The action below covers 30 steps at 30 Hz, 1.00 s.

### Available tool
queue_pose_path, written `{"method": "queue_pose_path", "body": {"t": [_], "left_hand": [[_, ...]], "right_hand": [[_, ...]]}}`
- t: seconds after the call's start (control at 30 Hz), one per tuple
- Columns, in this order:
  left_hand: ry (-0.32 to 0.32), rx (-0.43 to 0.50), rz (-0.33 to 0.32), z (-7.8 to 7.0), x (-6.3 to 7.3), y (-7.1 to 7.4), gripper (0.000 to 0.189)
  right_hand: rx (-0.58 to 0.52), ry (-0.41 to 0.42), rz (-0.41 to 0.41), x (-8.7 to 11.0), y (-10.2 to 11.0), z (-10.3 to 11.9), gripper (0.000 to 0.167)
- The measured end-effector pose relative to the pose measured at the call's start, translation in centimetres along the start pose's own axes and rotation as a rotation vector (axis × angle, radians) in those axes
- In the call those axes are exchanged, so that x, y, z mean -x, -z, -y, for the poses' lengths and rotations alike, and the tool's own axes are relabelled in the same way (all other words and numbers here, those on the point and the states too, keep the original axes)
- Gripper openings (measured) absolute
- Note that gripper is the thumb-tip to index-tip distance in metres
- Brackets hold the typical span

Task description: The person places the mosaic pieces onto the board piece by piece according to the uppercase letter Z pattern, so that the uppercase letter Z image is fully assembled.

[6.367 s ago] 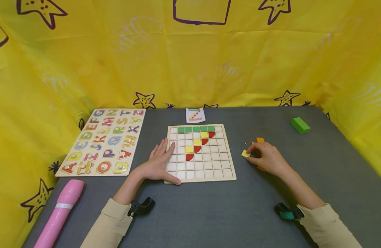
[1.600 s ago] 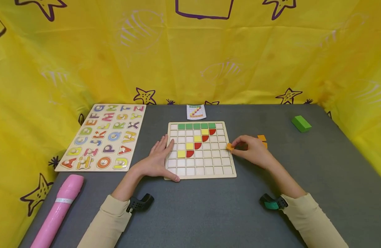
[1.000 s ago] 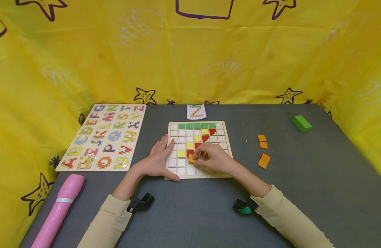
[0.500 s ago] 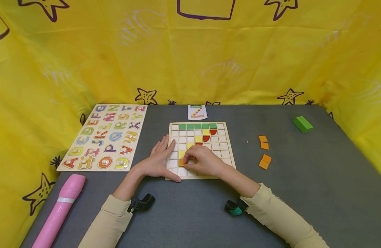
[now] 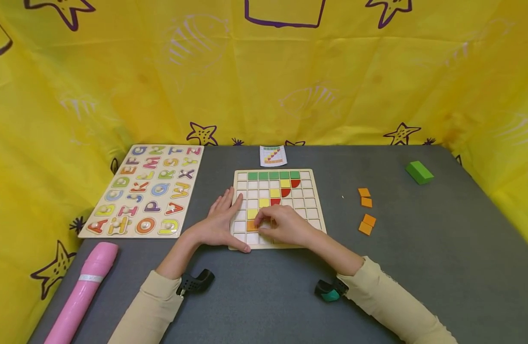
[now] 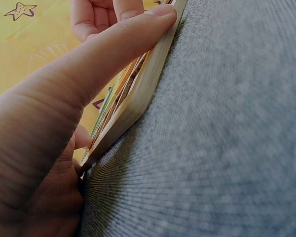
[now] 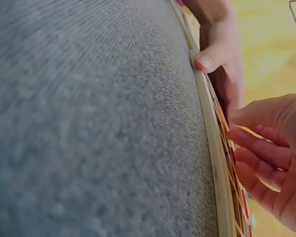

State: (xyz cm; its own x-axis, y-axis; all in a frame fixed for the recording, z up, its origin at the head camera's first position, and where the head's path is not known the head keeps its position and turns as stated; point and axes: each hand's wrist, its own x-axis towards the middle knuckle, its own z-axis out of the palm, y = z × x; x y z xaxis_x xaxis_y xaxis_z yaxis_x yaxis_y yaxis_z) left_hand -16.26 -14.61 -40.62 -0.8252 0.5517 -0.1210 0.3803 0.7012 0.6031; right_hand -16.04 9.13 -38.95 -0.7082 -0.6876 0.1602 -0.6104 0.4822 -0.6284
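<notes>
two hands (image 5: 220, 222) (image 5: 285, 224) rest on the grid board (image 5: 308, 200), grey table (image 5: 418, 267), fingers (image 5: 258, 220) touching an orange tile (image 5: 252, 225).

Head view: looks forward and down from above onto the whole grey worktop (image 5: 418, 267), yellow backdrop behind. Left and right wrist views: set very low and close, skimming along the worktop from opposite sides. All three share the grid board's (image 5: 316, 191) near edge.

The right hand (image 5: 285, 227) hides several grid board (image 5: 308, 239) cells, perhaps holding tiles.
</notes>
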Motion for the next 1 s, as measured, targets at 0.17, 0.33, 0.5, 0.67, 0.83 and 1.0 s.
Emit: {"method": "queue_pose_path", "body": {"t": [0.17, 0.33, 0.5, 0.67, 0.83, 1.0], "left_hand": [[0.005, 0.0, 0.004, -0.1, -0.1, -0.1, 0.136], [0.01, -0.001, 0.003, 0.1, -0.2, -0.1, 0.136], [0.004, -0.007, 0.003, 0.3, -0.2, -0.2, 0.136], [-0.005, 0.002, -0.001, 0.4, -0.2, -0.1, 0.136], [-0.01, 0.005, -0.004, 0.4, -0.1, -0.1, 0.136], [-0.01, 0.009, 0.001, 0.4, -0.2, -0.2, 0.136]], "right_hand": [[-0.005, -0.043, -0.015, 0.9, 0.7, -0.4, 0.011], [-0.001, -0.078, -0.034, 2.4, 2.0, -1.3, 0.01], [-0.02, -0.113, -0.052, 4.7, 3.7, -2.6, 0.007], [0.001, -0.164, -0.103, 7.4, 5.8, -4.6, 0.006], [0.13, -0.249, -0.192, 10.4, 8.1, -7.2, 0.007], [0.269, -0.345, -0.262, 12.8, 10.3, -9.2, 0.008]]}}
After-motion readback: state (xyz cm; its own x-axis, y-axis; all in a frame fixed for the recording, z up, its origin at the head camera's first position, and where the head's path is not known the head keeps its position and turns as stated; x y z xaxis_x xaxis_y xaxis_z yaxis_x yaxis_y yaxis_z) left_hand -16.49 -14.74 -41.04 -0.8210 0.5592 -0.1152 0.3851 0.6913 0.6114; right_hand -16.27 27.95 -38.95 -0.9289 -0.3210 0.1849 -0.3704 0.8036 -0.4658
